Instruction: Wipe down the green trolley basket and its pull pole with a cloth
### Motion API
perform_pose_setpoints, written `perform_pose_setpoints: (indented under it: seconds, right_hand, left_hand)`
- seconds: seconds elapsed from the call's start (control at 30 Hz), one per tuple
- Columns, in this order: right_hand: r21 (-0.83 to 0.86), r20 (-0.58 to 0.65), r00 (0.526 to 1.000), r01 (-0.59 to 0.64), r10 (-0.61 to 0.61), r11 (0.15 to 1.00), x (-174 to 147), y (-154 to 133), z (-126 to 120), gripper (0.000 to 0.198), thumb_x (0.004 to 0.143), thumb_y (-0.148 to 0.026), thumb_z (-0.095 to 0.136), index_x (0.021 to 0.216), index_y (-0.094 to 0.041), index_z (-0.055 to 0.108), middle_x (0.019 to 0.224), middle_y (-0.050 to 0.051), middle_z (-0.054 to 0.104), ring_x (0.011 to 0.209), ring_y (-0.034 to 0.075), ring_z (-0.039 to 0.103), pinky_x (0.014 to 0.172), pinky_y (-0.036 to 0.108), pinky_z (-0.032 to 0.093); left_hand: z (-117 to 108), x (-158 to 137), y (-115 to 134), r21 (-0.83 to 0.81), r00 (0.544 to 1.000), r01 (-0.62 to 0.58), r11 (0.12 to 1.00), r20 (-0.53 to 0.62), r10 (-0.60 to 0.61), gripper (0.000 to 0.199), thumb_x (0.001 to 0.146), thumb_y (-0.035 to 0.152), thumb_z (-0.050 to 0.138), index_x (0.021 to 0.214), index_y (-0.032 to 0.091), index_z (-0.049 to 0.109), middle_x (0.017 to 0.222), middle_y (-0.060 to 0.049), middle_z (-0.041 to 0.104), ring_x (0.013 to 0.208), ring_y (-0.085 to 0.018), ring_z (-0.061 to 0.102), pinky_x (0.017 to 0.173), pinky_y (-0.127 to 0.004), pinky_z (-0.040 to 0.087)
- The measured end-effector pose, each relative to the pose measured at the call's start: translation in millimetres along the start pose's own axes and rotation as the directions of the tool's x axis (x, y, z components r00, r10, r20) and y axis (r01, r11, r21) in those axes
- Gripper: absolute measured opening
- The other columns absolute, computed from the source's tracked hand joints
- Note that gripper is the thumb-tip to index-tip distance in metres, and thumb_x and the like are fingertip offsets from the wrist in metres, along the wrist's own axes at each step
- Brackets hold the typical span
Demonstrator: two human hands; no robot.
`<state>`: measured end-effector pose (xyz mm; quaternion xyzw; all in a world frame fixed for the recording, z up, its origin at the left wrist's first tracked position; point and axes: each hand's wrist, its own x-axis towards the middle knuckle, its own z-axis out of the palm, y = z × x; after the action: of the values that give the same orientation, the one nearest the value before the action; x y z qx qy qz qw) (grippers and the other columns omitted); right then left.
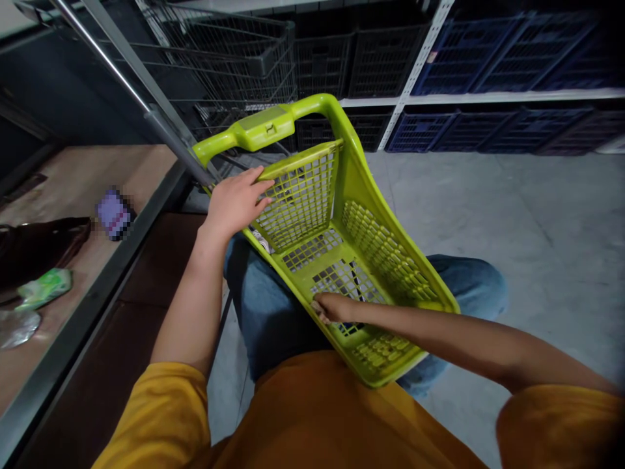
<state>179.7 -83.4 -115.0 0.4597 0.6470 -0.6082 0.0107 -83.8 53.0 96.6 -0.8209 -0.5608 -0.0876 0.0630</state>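
Note:
A lime-green plastic shopping cart (374, 189) with a hinged grid flap (305, 189) stands tilted between my knees. My left hand (237, 202) lies over the corner where the near rim meets the flap, its fingers spread across the flap's top edge. Inside the basket, my right hand (334, 308) is closed against the near side wall. Whatever lies in its fingers, if anything, is too small to make out. Beyond the flap rises the cart's green handle (266, 127).
At left, a brown tabletop (146, 159) bears a dark bag (43, 251), a green-and-white packet (46, 288) and a blurred-out object (114, 213). A wire cart (244, 58) stands behind. White shelving (405, 85) holds dark crates (527, 52). Grey floor (551, 215) spreads rightward.

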Motion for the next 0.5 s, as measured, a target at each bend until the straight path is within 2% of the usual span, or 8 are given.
perform_pose_setpoints:
  seconds: [0.1,0.2,0.27,0.37,0.5]
  right_hand:
    - [-0.045,0.026,0.998,-0.055,0.057,0.997,-3.3,-7.2,-3.6,0.028,0.049,0.0,0.061,0.052,-0.021,0.043,0.049,-0.004,0.049,0.059,0.017,0.057,0.057,0.024,0.037]
    - [0.141,0.147,0.981,-0.15,0.129,0.979,-14.3,-22.9,-11.1,0.019,0.054,-0.006,0.057,0.064,-0.021,0.049,0.052,-0.005,0.053,0.053,0.015,0.055,0.052,0.023,0.037]
    - [0.282,0.157,0.984,-0.123,0.081,0.951,-27.8,-38.5,-20.8,0.02,0.057,-0.011,0.056,0.074,-0.021,0.053,0.059,-0.005,0.057,0.052,0.012,0.053,0.049,0.021,0.037]
    - [0.383,0.137,0.99,-0.012,-0.045,0.924,-56.1,-64.5,-39.2,0.023,0.058,-0.016,0.06,0.081,-0.02,0.056,0.065,-0.006,0.056,0.053,0.008,0.049,0.047,0.018,0.034]
    - [0.481,0.222,0.97,-0.023,-0.096,0.876,-90.6,-85.9,-52.7,0.028,0.06,-0.017,0.062,0.086,-0.02,0.052,0.07,-0.006,0.058,0.057,0.007,0.052,0.051,0.017,0.038]
  left_hand:
    - [-0.5,-0.1,0.5,-0.007,1.0,-0.001,1.0,-0.006,0.001,0.042,0.095,0.042,0.052,0.135,0.036,0.061,0.155,0.001,0.046,0.139,-0.029,0.047,0.114,-0.048,0.041]
    - [-1.0,0.1,0.8,-0.01,1.0,0.0,1.0,-0.012,0.0,0.041,0.094,0.041,0.053,0.134,0.036,0.062,0.154,0.001,0.047,0.137,-0.029,0.049,0.113,-0.048,0.042]
    - [-1.1,0.1,0.6,-0.006,1.0,-0.003,1.0,-0.012,0.003,0.041,0.094,0.041,0.053,0.134,0.036,0.062,0.154,0.001,0.047,0.137,-0.03,0.05,0.112,-0.049,0.042]
    - [-1.0,-0.1,0.3,-0.009,1.0,0.001,1.0,-0.014,-0.001,0.041,0.094,0.041,0.054,0.134,0.037,0.062,0.153,0.001,0.048,0.136,-0.03,0.05,0.112,-0.049,0.042]
    - [-1.3,-0.3,0.9,-0.029,1.0,0.01,1.0,-0.019,-0.011,0.04,0.094,0.041,0.054,0.133,0.037,0.063,0.151,0.001,0.051,0.136,-0.03,0.05,0.111,-0.048,0.042]
